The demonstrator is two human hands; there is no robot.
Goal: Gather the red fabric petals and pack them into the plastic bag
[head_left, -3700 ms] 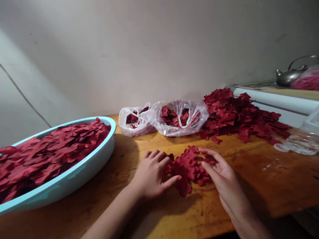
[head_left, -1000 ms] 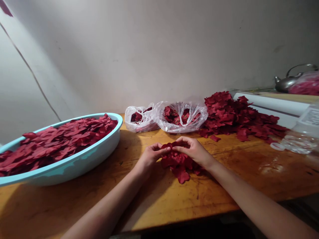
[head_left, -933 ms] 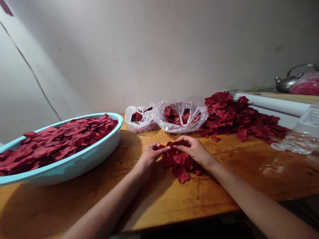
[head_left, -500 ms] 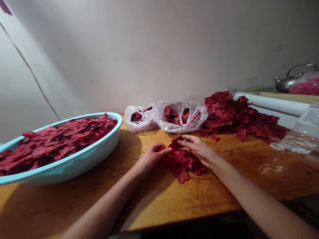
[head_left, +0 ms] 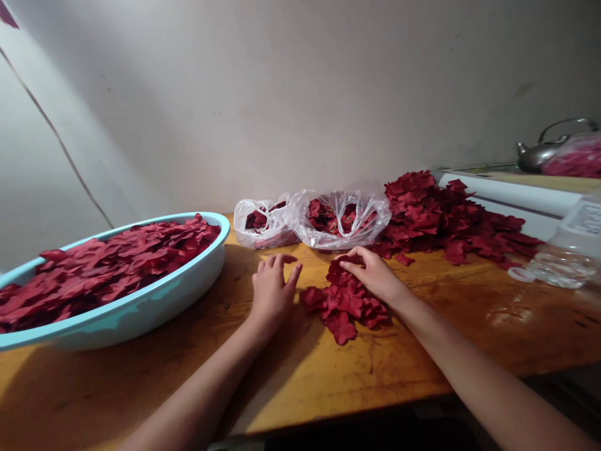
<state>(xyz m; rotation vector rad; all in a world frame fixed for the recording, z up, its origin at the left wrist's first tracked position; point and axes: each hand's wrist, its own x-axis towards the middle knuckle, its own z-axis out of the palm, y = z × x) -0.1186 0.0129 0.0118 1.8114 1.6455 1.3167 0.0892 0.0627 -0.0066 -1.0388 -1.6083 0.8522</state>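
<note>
Currently left hand [head_left: 271, 289] flat, fingers spread, empty, at 9 o'clock of petal pile [head_left: 346, 302]. Right hand [head_left: 370, 274] pinching petal at pile's 12 o'clock. Probably featherlight, limp, clingy; best pinched singly by edge.

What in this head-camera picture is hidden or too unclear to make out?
- Petals under the right hand: its fingers cover the far part of the small petal pile, so no grip shows.
- Turquoise basin: cut off by the left edge.
- Kettle: partly behind a pink bag, cut by the right edge.
- Clear plastic item: blurred, unidentifiable.
- Bags: crinkled plastic blurs the contents.
- Left hand: its palm faces the table, unseen.
</note>
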